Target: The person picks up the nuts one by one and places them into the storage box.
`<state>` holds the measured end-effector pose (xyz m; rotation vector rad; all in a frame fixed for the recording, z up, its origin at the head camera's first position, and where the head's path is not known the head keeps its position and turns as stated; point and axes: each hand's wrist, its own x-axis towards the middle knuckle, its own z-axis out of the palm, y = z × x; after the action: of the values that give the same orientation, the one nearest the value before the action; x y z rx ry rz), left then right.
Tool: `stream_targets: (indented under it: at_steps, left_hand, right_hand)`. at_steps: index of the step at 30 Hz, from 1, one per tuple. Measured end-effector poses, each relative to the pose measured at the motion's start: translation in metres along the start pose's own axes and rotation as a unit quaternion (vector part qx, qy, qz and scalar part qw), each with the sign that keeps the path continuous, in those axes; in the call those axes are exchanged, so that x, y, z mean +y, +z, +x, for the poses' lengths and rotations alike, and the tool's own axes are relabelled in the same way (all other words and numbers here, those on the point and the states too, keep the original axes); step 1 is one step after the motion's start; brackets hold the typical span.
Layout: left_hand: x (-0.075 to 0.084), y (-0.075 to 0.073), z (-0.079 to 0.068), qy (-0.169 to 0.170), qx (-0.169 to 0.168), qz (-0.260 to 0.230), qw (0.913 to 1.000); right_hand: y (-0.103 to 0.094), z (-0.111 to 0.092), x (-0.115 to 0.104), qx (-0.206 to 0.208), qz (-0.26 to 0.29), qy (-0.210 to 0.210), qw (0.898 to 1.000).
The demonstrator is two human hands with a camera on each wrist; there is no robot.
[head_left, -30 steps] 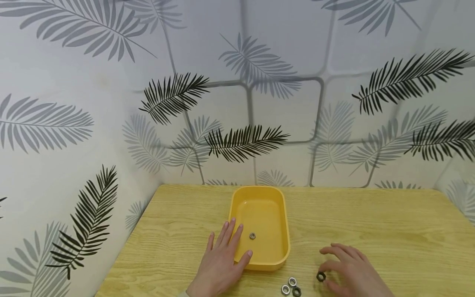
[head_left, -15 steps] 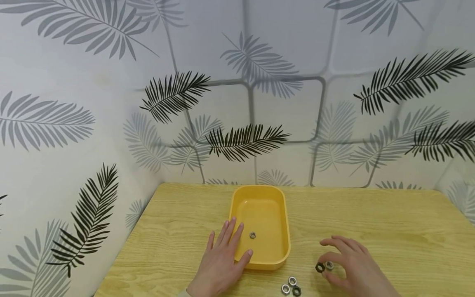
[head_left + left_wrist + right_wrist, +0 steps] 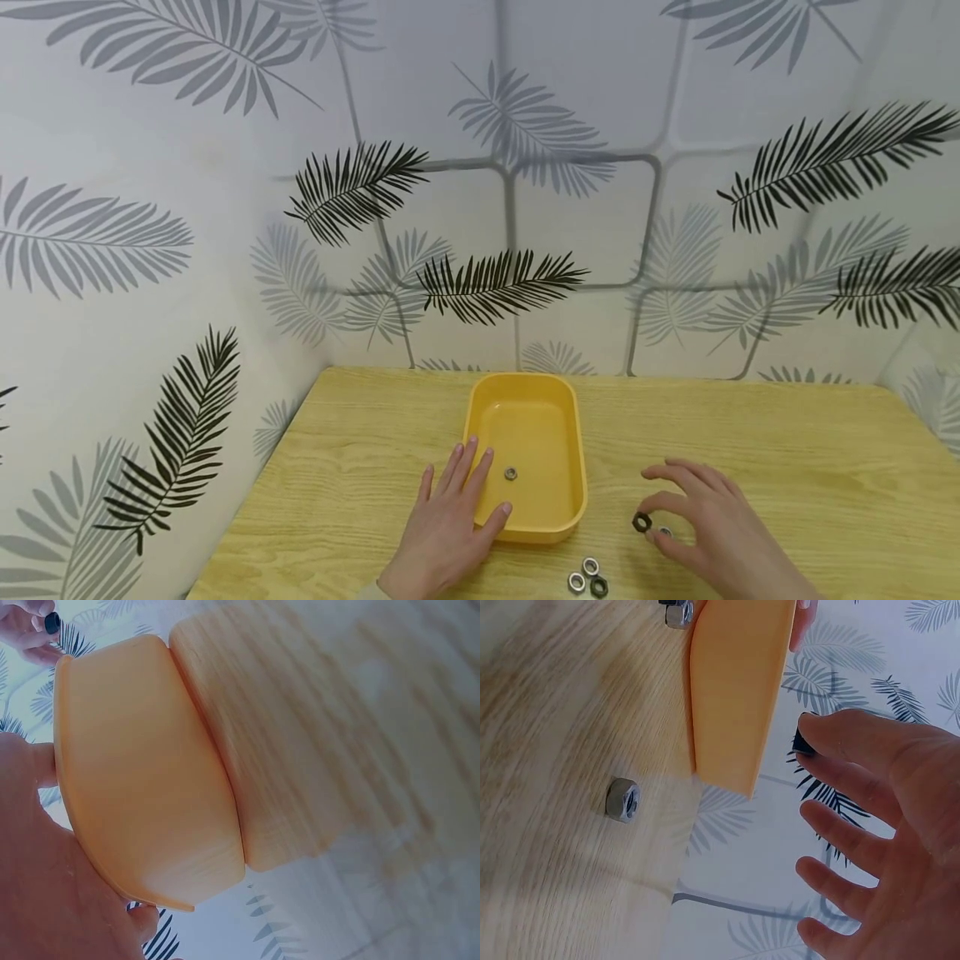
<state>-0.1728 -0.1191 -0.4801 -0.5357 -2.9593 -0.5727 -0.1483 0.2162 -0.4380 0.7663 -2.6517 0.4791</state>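
Observation:
My right hand (image 3: 708,525) pinches a black hex nut (image 3: 642,522) between thumb and index finger, above the table right of the yellow tray (image 3: 582,467). In the right wrist view the other fingers spread loosely apart from the black nut. A silver nut (image 3: 622,799) lies on the wood below that hand; the head view shows it partly hidden by the thumb. My left hand (image 3: 446,533) rests with spread, straight fingers over the tray's near left corner. Inside the tray lies one small silver nut (image 3: 511,473).
In front of the tray two silver nuts (image 3: 591,567) and a dark nut (image 3: 598,587) sit close together on the wooden table (image 3: 787,467). A leaf-patterned wall (image 3: 570,225) rises behind the table's far edge.
My right hand has lifted slightly up and away from the table's front with the black nut, uncovering the silver nut beneath it. The left hand and tray stay put.

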Motion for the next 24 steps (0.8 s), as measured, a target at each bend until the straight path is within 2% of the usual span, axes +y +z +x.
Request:
stream_targets:
  at_steps: [13, 24]
  left_hand:
    - [0.001, -0.001, 0.000, -0.005, -0.001, -0.003, 1.0000]
    - [0.001, -0.002, 0.000, 0.000, 0.003, -0.001, 1.0000]
  right_hand:
    - [0.001, 0.009, -0.006, 0.030, 0.020, 0.016, 0.999]
    - [0.004, 0.021, -0.007, 0.077, 0.028, -0.002, 0.997]
